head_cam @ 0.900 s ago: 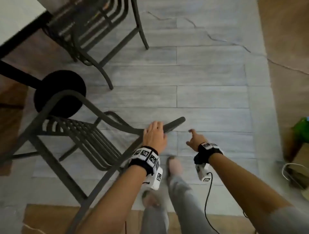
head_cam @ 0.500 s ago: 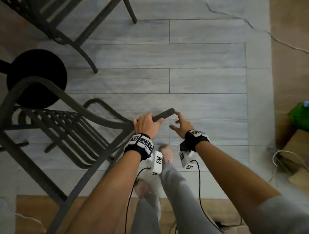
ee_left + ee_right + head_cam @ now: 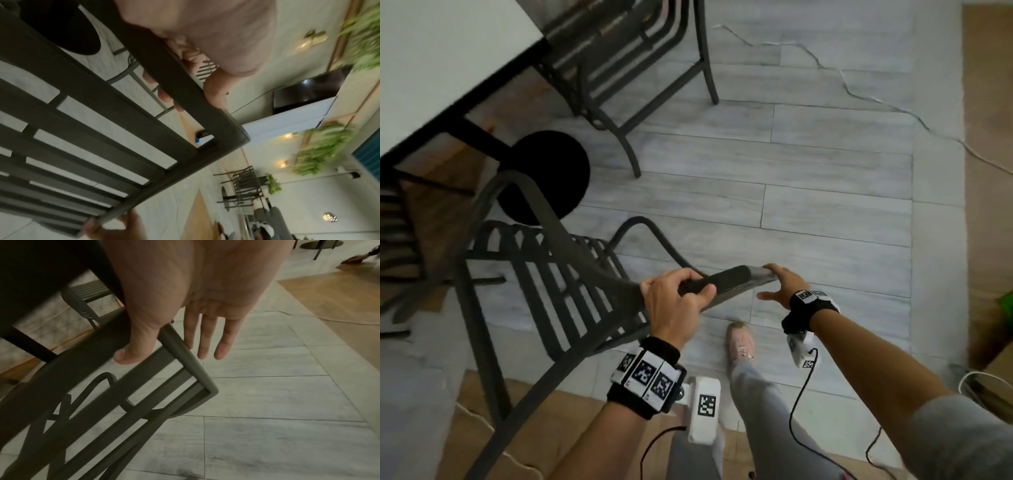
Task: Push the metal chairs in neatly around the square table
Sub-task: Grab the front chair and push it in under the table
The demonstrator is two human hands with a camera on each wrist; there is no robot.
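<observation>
A dark metal chair [image 3: 558,294] with a slatted seat stands just off the corner of the white square table [image 3: 441,58]. My left hand [image 3: 678,294] grips the top rail of its back, fingers curled over and thumb under; the left wrist view shows the left hand [image 3: 191,91] wrapped round the rail of that chair [image 3: 123,112]. My right hand [image 3: 779,282] touches the rail's right end with straight fingers. In the right wrist view the right hand [image 3: 164,352] straddles the corner of the chair [image 3: 209,391]. A second chair [image 3: 619,61] sits tucked under the table's far side.
The table's black round base [image 3: 544,178] lies on the floor beside the near chair. A thin cable [image 3: 859,92] snakes over the grey tiles at the upper right. A green object [image 3: 1007,301] and a box with white cord [image 3: 986,383] sit at the right. My foot [image 3: 739,342] is behind the chair.
My right hand has moved left from open air onto the end of the top rail. The left hand kept its hold on the rail. The view has lifted and the table's corner now shows.
</observation>
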